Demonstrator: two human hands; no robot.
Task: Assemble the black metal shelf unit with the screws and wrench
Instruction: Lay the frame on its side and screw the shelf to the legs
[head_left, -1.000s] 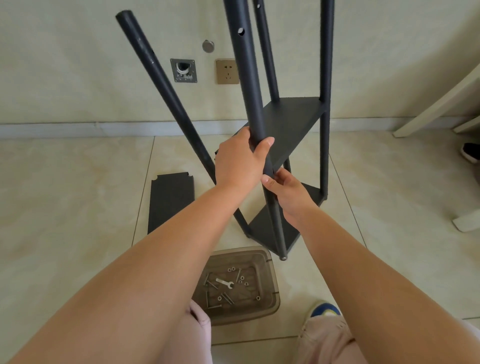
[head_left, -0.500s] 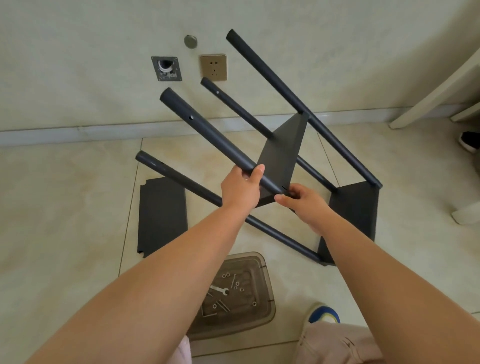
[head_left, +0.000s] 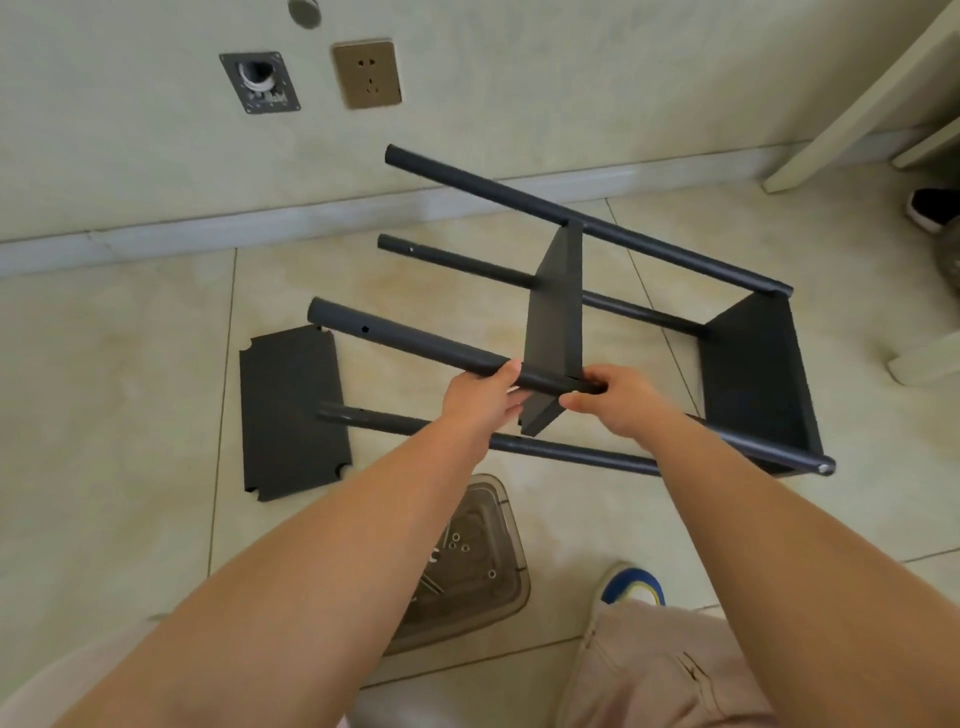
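Left hand (head_left: 480, 402) and right hand (head_left: 621, 402) each grip one shelf unit (head_left: 556, 312) pole; no writing seems legible

shelf unit (head_left: 556, 317): black, lying tipped on its side, four poles pointing toward 10 o'clock, two panels attached.
loose panel (head_left: 291, 413): lying flat at 9 o'clock.
screws (head_left: 460, 543): sitting in tray at 6 o'clock.

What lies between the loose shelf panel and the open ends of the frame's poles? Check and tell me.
Nothing visible. The loose shelf panel lies flat on the floor at the poles' open ends, with the lowest pole crossing over its right edge. Both the left hand and the right hand grip the nearest pole, away from that gap.
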